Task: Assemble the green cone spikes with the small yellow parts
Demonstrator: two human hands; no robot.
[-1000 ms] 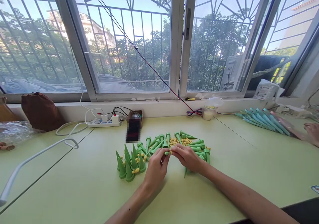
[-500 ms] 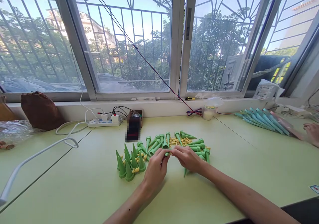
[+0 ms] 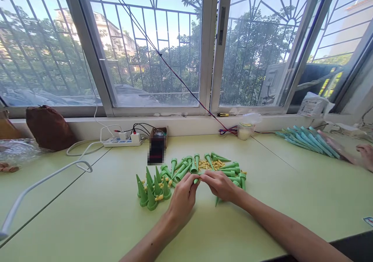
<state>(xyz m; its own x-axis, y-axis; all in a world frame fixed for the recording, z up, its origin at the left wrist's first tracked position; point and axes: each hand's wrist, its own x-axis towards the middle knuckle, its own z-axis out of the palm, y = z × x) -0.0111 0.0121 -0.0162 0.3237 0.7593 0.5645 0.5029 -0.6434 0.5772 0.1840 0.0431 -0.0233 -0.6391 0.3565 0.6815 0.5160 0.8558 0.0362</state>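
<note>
My left hand (image 3: 183,196) is closed around a green plant watering spike (image 3: 196,181), whose tip pokes out between thumb and forefinger. Against it, the fingertips of my right hand (image 3: 218,184) are pinched together; whatever small part they hold is hidden. Left of my hands stands a cluster of upright green spikes (image 3: 150,198) with small yellow valve pieces (image 3: 159,197) on them. Beyond my hands lie several more green spikes (image 3: 183,170) around a heap of loose yellow pieces (image 3: 214,164). Other spikes (image 3: 231,173) lie beside my right hand.
A power strip (image 3: 122,141) with cables and a small box (image 3: 162,136) line the windowsill. A white curved tube (image 3: 37,186) crosses the left side. Farther right are a plastic jar (image 3: 245,131), blue-green packets (image 3: 309,139) and another person's hand (image 3: 365,153).
Both hands stay together at the held spike, with hardly any movement. The whole view has shifted very slightly.
</note>
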